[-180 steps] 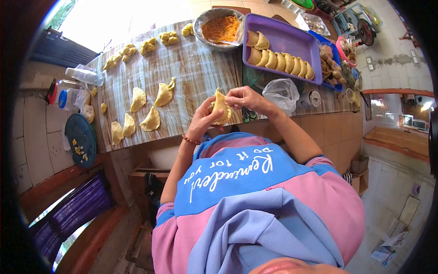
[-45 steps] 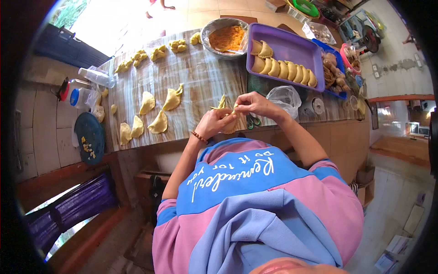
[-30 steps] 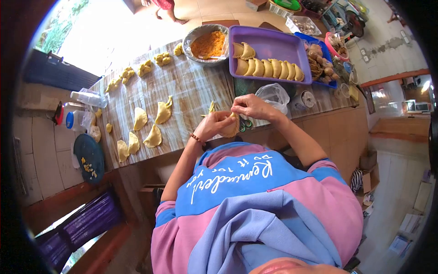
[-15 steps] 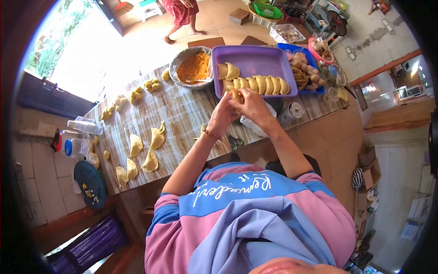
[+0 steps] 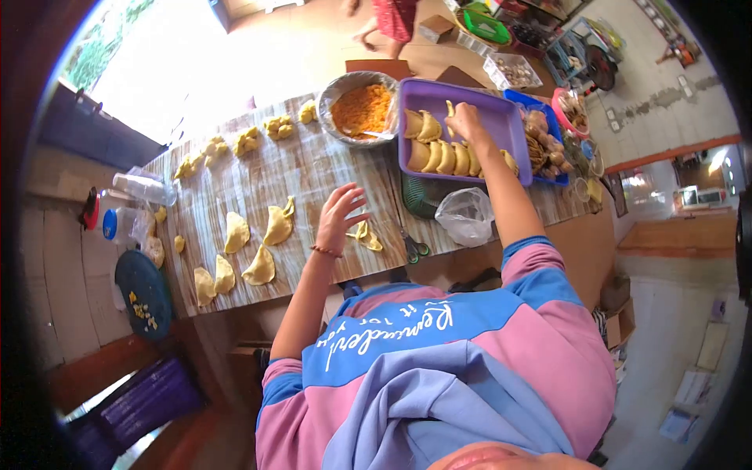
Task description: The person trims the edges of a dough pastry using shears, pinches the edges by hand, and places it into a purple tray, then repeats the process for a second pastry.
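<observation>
My right hand point(image 5: 467, 123) reaches into the purple tray point(image 5: 505, 129), its fingers closed on a half-moon pastry point(image 5: 450, 117) held on edge. Below it in the tray stands a row of similar raw pastries point(image 5: 446, 158), partly hidden by my forearm; two more sit at the tray's upper left. My left hand point(image 5: 342, 215) hovers over the table with fingers apart and nothing in it. Near it lie dough scraps point(image 5: 366, 235) and green-handled scissors point(image 5: 414, 247). Several folded dough pieces point(image 5: 260, 267) rest on the table to the left.
A lined bowl of orange filling point(image 5: 363, 110) with a spoon stands left of the tray. Dough lumps point(image 5: 246, 140) line the table's far side. A plastic bag point(image 5: 464, 217) lies below the tray, and a blue tray point(image 5: 560, 149) of food sits right. Another person point(image 5: 394, 19) is beyond.
My hands were together at the tray's near edge around a pastry. Now my right hand has carried it into the tray, and my left has drawn back, opening. The other person has moved right.
</observation>
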Demonstrator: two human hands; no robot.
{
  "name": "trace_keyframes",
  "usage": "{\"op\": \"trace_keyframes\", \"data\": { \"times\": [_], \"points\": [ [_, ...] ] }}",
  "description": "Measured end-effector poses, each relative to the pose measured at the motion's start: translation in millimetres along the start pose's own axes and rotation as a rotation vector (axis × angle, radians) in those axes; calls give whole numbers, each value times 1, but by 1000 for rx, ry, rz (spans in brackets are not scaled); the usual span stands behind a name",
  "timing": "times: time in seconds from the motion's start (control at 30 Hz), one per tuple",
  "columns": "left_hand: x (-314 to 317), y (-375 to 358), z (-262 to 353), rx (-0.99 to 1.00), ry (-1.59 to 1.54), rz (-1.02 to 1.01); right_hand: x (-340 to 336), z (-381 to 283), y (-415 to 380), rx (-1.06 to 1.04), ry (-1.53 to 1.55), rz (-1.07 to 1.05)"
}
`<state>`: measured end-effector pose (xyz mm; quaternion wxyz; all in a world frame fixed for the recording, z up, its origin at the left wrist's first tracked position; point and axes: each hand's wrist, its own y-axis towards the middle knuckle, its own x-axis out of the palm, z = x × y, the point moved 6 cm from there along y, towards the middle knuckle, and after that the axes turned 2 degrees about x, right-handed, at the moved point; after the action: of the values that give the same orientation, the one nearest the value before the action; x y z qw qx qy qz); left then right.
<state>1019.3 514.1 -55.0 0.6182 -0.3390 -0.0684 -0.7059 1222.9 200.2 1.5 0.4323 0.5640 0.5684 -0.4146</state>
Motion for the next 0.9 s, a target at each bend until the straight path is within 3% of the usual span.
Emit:
{"op": "trace_keyframes", "data": {
  "times": [0.07, 0.27, 0.4, 0.43, 0.5, 0.57, 0.6, 0.67, 0.73, 0.8, 0.9],
  "points": [
    [-52, -18, -3, 5, 35, 160, 2, -20, 1, -95, -103, 26],
    [-181, -68, -2, 13, 103, 489, 2, -47, -15, 62, -88, 61],
    [-229, -72, 24, 207, 529, 577, -4, -50, -52, -24, 65, 77],
    [-241, -65, 29, 363, 766, 565, -10, -58, -70, -64, 154, 106],
    [-233, -54, 46, 309, 1072, 602, -18, -92, -114, -92, 265, 119],
    [-244, -30, 40, 324, 1310, 584, -3, -122, -159, -91, 352, -17],
    [-246, -18, 37, 333, 1428, 562, 15, -130, -179, -205, 458, -43],
    [-246, -4, 34, 118, 1570, 623, 61, -133, -216, -169, 473, -321],
    [-247, 7, 36, -181, 1554, 648, 101, -120, -243, -121, 401, -377],
    [-264, 22, 28, -322, 1526, 576, 136, -94, -261, -59, 237, -324],
    [-264, 32, 27, -356, 1513, 412, 155, -74, -279, 45, 118, -260]
  ]
}}
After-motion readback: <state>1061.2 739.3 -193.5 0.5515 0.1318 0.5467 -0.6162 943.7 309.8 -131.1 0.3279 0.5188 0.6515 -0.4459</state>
